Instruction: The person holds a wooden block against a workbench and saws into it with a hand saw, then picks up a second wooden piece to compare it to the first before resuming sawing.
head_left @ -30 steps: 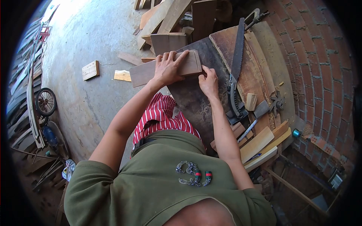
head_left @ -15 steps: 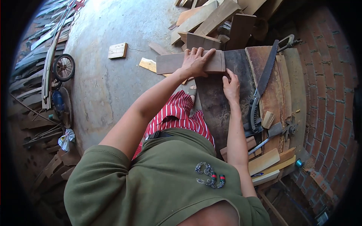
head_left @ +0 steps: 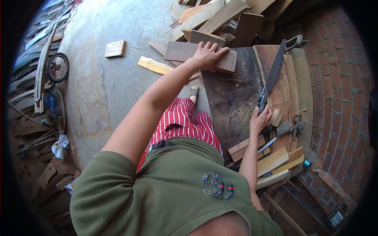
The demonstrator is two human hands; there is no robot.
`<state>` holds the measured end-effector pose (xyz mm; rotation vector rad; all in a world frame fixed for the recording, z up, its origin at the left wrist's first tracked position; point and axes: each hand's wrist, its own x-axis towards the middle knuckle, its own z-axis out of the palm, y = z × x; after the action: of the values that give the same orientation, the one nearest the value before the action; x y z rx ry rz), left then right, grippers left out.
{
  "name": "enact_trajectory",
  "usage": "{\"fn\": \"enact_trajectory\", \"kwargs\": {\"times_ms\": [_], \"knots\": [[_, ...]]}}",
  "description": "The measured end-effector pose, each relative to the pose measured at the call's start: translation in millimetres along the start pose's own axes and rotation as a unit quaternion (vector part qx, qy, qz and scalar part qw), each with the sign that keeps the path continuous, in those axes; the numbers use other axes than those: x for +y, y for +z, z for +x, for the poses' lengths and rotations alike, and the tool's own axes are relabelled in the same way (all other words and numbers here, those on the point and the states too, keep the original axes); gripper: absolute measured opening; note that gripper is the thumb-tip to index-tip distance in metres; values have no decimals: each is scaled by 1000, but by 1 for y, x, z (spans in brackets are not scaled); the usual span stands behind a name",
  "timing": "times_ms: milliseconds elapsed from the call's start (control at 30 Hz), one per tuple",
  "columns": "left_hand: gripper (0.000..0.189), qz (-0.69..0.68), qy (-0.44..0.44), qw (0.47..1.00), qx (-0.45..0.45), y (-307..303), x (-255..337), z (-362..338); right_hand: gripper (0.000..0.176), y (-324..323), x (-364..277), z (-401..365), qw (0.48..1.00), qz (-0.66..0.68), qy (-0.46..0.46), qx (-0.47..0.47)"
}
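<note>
Partly hidden saw handle [head_left: 262, 98]

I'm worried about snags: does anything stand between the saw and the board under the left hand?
Nothing visible does: from the saw, at the right hand, to the board under the left hand lie only the brown slab and the dark benchtop.

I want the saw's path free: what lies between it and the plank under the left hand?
From the plank: dark benchtop, then the brown board under the saw, with nothing loose between, in the head view.
</note>
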<state>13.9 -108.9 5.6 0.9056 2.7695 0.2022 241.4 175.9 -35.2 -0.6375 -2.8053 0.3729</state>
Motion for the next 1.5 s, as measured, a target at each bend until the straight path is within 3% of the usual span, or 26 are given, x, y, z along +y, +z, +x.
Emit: {"fn": "enact_trajectory", "kwargs": {"times_ms": [133, 233, 300, 367, 533, 633, 700, 767, 833, 1033, 1267, 1367, 1500], "knots": [[118, 11, -6, 999, 33, 8, 3, -3, 59, 6, -5, 0, 998, -66, -18, 12], [119, -18, -35, 998, 55, 17, 13, -9, 55, -4, -10, 11, 992, -101, 12, -68], [118, -31, -49, 997, 45, 17, 17, -11, 55, -1, -6, 17, 994, -87, 2, -60], [118, -40, -50, 997, 40, 15, 19, -12, 53, -15, -14, 29, 983, -66, 100, -139], [120, -54, -83, 994, 49, 21, 27, -17, 47, -16, -8, 33, 996, -6, 62, -60], [113, -35, -81, 993, 84, 29, 32, -15, 51, -31, -16, 40, 993, 21, 110, -27], [99, -86, -105, 977, 166, 40, 34, -8, 52, -44, -26, 36, 991, 122, 57, -6], [63, -71, -144, 969, 188, 44, 37, 1, 40, -53, -44, 25, 987, 158, 3, 42], [53, -93, -173, 955, 222, 48, 39, 9, 36, -63, -58, 15, 976, 217, -21, -18], [40, -58, -164, 945, 276, 50, 50, 12, 36, -57, -101, -36, 949, 308, -10, -70], [34, -25, -204, 942, 266, 46, 53, 15, 35, -48, -91, -66, 947, 284, 0, -152], [34, -15, -204, 944, 260, 43, 53, 15, 34, -34, -81, -68, 950, 277, -24, -139], [38, -12, -207, 950, 232, 46, 51, 18, 31, -35, -76, -66, 939, 305, 22, -160]]}}
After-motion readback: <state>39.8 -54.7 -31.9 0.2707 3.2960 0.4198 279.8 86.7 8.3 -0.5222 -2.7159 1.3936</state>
